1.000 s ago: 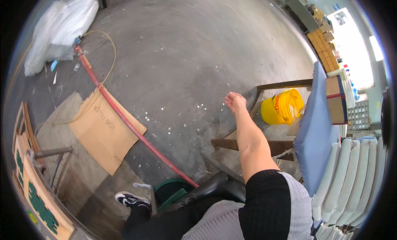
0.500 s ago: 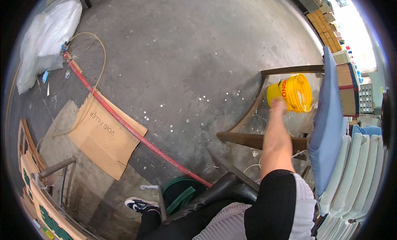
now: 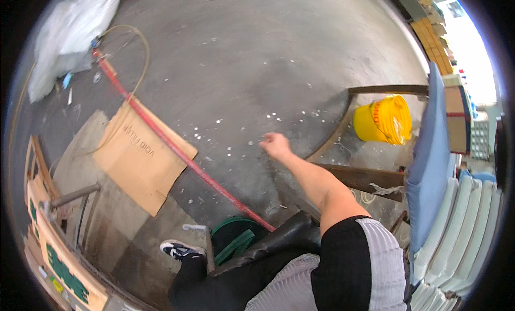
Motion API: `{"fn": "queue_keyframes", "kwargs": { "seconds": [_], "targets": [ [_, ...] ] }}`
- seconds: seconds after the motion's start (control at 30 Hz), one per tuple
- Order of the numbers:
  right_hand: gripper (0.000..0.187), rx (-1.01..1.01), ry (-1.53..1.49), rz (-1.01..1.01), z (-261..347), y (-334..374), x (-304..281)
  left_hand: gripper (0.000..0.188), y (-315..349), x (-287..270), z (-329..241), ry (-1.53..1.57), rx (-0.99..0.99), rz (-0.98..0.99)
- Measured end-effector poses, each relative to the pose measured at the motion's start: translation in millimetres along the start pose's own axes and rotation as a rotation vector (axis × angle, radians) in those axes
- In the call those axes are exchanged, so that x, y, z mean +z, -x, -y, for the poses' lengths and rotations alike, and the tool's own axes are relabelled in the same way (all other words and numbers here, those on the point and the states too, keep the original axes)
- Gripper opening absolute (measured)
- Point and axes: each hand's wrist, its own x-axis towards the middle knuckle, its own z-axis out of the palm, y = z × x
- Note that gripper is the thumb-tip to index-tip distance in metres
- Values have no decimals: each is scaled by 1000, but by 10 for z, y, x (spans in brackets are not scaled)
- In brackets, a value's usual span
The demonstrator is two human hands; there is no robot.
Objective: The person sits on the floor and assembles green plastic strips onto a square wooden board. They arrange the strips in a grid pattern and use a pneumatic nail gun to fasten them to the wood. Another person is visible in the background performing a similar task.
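My right hand (image 3: 277, 145) hangs over the grey floor (image 3: 225, 64), left of the yellow bucket (image 3: 370, 121). Its fingers are drawn together, and whatever they hold, if anything, is too small and blurred to make out. The bucket lies tilted with its mouth to the right, and clear plastic shows inside. It rests within the dark frame (image 3: 360, 176) of a chair whose blue cushion (image 3: 427, 155) stands on edge. Small white discs or specks dot the floor beyond my hand. My left hand is out of view.
A red pipe (image 3: 161, 141) crosses a flat cardboard sheet (image 3: 144, 160). Below it sits a round dark green container (image 3: 232, 237) next to my foot. Pale cushions (image 3: 456, 230) are stacked at right. A clear plastic bundle (image 3: 75, 37) lies far left; wooden panels (image 3: 64, 257) stand near left.
My right hand has left the yellow bucket and swung left over the floor. The whole view has shifted slightly; the bucket stays within the chair frame.
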Motion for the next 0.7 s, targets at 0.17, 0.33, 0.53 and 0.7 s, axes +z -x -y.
{"fn": "queue_keyframes", "kwargs": {
  "seconds": [0.17, 0.33, 0.53, 0.7],
  "targets": [
    [43, -465, 57, 383, 1177, 826, 748, 16, 72, 210, 403, 355, 65, -490],
    [39, -626, 99, 490, 1383, 1241, 872, 11, 379, 462, 621, 561, -96, -752],
    [29, -768, 24, 796, 1674, 1903, 1061, 15, 861, 594, 902, 946, -139, -985],
    [27, -1023, -101, 930, 2090, 2901, 1225, 15, 1367, 324, 1083, 1098, -92, -1236]
  ]
}}
